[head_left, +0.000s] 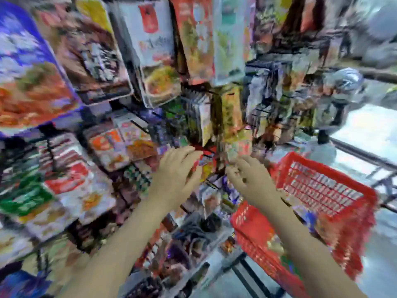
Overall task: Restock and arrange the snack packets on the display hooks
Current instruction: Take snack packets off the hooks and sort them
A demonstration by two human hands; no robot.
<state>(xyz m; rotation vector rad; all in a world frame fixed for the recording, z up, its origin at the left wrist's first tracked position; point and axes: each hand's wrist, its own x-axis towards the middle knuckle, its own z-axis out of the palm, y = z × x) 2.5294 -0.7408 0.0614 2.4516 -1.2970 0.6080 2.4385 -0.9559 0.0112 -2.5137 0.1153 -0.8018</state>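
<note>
A blurred shop rack of display hooks [211, 157] fills my view. My left hand [175, 172] and right hand [247, 175] reach in; their grip I cannot tell. Snack packets [206, 166] between them look light, crinkly, slippery; I'd pinch the top hole. A red basket [322, 190] sits right.

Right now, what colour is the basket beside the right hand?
Red, a lattice-walled basket; head view.

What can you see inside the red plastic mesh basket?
Inside the red plastic mesh basket, a few blurred colourful packets lie near its bottom. The right forearm covers part of the inside; their kind cannot be told.
</note>
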